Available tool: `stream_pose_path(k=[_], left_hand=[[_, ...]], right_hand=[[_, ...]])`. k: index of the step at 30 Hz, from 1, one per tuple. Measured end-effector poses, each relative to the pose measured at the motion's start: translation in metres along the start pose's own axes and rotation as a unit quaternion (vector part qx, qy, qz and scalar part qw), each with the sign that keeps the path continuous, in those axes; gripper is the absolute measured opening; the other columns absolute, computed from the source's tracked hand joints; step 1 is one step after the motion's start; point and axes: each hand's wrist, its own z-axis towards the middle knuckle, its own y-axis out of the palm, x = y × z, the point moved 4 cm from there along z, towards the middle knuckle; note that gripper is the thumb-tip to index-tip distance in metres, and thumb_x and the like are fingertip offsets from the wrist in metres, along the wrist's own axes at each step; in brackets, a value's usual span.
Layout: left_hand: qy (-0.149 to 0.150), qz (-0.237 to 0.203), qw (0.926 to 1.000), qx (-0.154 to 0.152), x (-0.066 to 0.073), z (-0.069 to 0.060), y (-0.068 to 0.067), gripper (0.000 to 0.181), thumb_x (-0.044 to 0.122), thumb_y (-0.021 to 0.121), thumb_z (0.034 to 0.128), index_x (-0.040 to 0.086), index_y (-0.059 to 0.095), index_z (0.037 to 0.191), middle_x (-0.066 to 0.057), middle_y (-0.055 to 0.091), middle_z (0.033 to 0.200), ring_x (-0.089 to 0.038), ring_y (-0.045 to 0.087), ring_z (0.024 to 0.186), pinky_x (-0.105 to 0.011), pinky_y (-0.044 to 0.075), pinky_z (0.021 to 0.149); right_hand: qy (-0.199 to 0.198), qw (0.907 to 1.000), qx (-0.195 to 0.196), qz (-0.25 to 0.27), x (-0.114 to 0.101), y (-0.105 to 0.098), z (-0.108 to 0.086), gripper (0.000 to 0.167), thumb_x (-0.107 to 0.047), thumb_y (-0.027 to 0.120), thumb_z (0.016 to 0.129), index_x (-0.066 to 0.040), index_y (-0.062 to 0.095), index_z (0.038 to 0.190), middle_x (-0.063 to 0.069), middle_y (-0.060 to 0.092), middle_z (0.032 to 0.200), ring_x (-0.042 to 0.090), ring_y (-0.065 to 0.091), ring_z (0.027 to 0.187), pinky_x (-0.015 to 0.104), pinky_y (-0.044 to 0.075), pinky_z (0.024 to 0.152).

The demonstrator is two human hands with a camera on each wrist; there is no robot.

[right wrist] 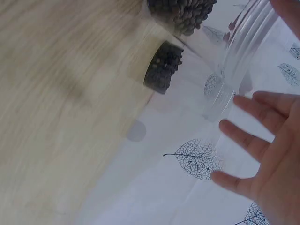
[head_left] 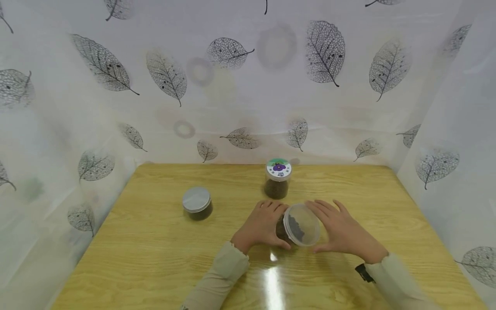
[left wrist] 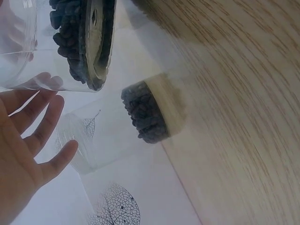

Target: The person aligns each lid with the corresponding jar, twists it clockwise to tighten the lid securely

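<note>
A clear jar (head_left: pixel 304 224) with small dark pieces inside leans to the right over the table. My left hand (head_left: pixel 263 224) holds its left side, thumb low and fingers at the back. In the left wrist view the jar (left wrist: pixel 70 47) shows dark pellets (left wrist: pixel 68 35) near its base, and several fingers of that hand are spread. On the other side, my right hand (head_left: pixel 342 230) is by the jar's round top, its fingers extended and spread in the right wrist view. I cannot tell whether a clear lid covers that top.
Behind the held jar stands another jar (head_left: pixel 277 181), dark contents below, with a purple and green label on its lid. A silver-lidded jar (head_left: pixel 197 204) stands to the left. The wooden table (head_left: pixel 155 258) ends at a leaf-printed curtain (head_left: pixel 248 99).
</note>
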Motion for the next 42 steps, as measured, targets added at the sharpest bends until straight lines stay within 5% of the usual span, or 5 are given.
stream_pose_path(k=[17,42], left_hand=[[0.006,0.001,1.0,-0.003,0.004,0.003,0.003,0.1,0.075,0.072,0.0536,0.019,0.047,0.133,0.005,0.055,0.126,-0.016,0.051,0.116,-0.04,0.041,0.102],[0.006,0.027,0.9995,0.011,0.01,0.004,0.001,0.105,0.077,0.071,0.0522,0.016,0.046,0.135,0.001,0.055,0.124,-0.017,0.051,0.117,-0.04,0.041,0.102]], right_hand=[[-0.04,0.9991,0.017,0.001,0.005,0.0,0.001,0.118,-0.059,0.084,0.045,-0.004,0.039,0.139,0.01,0.059,0.123,0.029,0.057,0.112,0.066,0.036,0.094],[0.077,0.997,-0.002,-0.002,-0.005,0.009,-0.009,0.101,-0.061,0.076,0.058,-0.001,0.043,0.133,0.015,0.061,0.119,0.03,0.058,0.11,0.062,0.033,0.1]])
